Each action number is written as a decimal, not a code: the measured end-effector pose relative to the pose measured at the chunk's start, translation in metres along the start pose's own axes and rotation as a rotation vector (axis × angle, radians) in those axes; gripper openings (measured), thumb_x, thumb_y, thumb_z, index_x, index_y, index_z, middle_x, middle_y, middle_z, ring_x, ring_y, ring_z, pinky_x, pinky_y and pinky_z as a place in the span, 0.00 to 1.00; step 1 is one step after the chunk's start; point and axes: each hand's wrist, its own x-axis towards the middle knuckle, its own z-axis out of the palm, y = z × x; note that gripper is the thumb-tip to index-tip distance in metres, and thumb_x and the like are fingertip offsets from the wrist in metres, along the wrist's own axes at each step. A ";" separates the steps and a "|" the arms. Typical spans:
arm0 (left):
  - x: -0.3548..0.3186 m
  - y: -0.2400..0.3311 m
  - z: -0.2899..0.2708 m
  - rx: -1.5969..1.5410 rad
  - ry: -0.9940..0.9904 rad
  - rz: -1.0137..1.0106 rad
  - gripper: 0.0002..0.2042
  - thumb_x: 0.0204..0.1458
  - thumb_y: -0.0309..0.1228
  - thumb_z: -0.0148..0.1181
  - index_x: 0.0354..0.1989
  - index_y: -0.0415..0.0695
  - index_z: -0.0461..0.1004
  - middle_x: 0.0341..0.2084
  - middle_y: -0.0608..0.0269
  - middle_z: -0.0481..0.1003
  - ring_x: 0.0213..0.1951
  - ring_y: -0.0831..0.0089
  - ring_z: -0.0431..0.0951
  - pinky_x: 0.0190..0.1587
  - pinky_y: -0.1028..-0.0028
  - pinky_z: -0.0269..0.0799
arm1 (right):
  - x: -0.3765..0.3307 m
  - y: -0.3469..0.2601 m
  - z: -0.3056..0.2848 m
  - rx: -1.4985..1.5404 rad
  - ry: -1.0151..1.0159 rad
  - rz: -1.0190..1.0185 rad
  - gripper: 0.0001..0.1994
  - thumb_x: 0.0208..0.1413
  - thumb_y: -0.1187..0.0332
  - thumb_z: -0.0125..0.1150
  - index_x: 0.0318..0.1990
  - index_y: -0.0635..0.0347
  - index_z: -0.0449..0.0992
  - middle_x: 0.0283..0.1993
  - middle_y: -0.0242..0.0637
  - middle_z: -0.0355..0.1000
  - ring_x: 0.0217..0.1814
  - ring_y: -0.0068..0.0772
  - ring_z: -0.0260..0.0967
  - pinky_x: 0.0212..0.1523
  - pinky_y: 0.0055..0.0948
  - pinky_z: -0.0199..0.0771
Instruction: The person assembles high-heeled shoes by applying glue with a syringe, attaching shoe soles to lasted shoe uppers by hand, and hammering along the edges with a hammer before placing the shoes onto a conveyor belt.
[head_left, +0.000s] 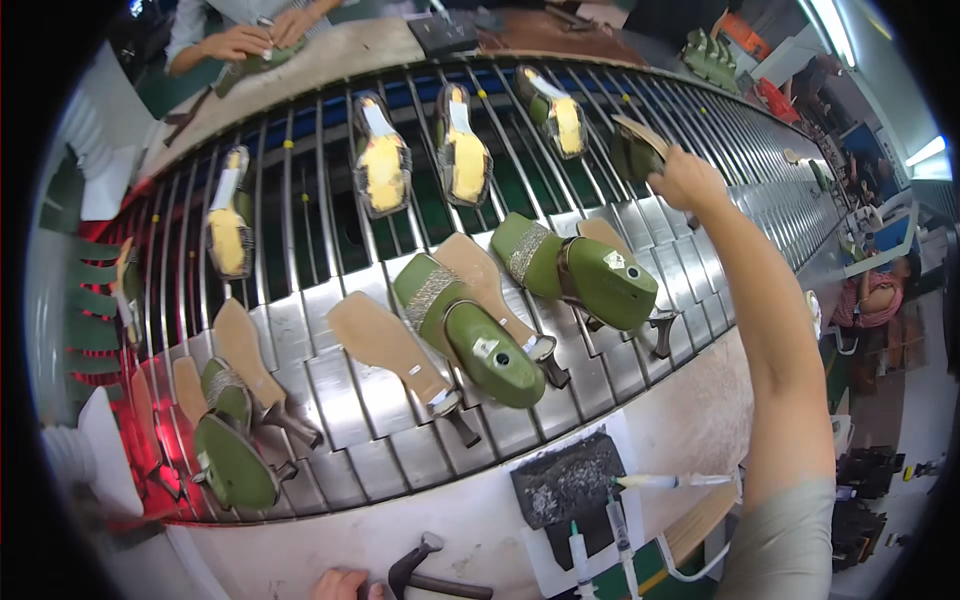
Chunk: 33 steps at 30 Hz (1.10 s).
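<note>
My right hand [690,182], arm stretched over the conveyor, grips a dark green shoe piece [638,155] with a tan sole edge on top. My fingers hide part of it. At the lower edge, my left hand [342,583] shows only partly, beside a hammer [425,575] on the bench. Nearest my right hand on the conveyor is a green shoe last [610,275] with a glittery strap. Another green last with a strap [485,350] lies left of it, a third [235,450] farther left. Tan soles with heels [385,340] lie between them.
The slatted metal conveyor [320,440] crosses the view. Several upturned shoe bottoms with yellow centres [382,165] lie along its far side. On the near bench are a dark block [567,480] and several syringes [620,535]. A person's hands [265,38] work across the conveyor.
</note>
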 end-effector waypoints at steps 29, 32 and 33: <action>-0.104 -0.021 -0.137 -0.668 0.457 -0.038 0.21 0.56 0.32 0.76 0.53 0.34 0.77 0.48 0.58 0.82 0.47 0.72 0.82 0.52 0.70 0.76 | -0.638 -0.366 -0.005 2.232 -0.661 -0.215 0.22 0.77 0.52 0.51 0.52 0.68 0.75 0.39 0.43 0.80 0.34 0.33 0.81 0.37 0.34 0.84; -0.104 -0.036 -0.135 -0.889 0.547 0.036 0.22 0.59 0.37 0.75 0.54 0.35 0.77 0.48 0.61 0.82 0.48 0.73 0.80 0.53 0.71 0.75 | -0.620 -0.350 0.021 1.891 -0.401 -0.275 0.19 0.71 0.55 0.63 0.44 0.68 0.78 0.30 0.43 0.80 0.30 0.38 0.82 0.34 0.37 0.84; -0.101 -0.042 -0.134 -0.942 0.584 0.103 0.22 0.62 0.41 0.72 0.54 0.35 0.77 0.47 0.63 0.81 0.47 0.74 0.79 0.54 0.71 0.74 | -0.619 -0.340 0.019 1.599 -0.141 -0.339 0.19 0.67 0.56 0.66 0.44 0.68 0.78 0.28 0.45 0.80 0.30 0.43 0.82 0.34 0.40 0.83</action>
